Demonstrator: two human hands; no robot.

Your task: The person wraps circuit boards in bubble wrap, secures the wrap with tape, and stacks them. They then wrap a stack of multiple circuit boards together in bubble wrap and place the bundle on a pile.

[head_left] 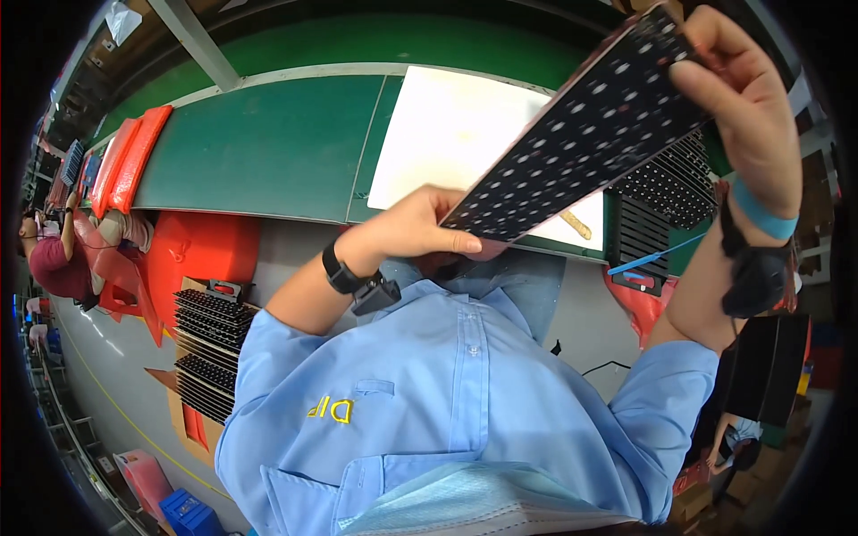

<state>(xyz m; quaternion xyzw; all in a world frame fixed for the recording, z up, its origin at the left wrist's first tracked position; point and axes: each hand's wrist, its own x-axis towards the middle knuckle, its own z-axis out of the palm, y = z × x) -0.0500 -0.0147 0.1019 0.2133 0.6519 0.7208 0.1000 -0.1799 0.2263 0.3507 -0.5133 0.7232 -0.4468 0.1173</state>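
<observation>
Both hands are sharing the grip on a long black panel (585, 125) dotted with rows of small pale spots: the left hand (416, 228) is pinching its near end, thumb lying along the lower edge and fingers curled underneath, while the right hand (746, 112) is closing thumb and fingers on the far upper end. The panel is being held tilted in the air, clear of everything, above a white sheet (447, 134) lying on the green tabletop (259, 147). More black panels (666, 192) are lying on the tabletop just beyond the white sheet on the right, and another stack of black panels (210, 344) is sitting in an open cardboard box (192, 424) down at the person's left. A small pale stick (576, 223) is resting on the sheet below the lifted panel. To handle it well, my judgement is that the fingers should be staying on the edges rather than the spotted face, with both ends carried level so the long piece is not flexing or twisting, and the low end kept from knocking the tabletop edge.
</observation>
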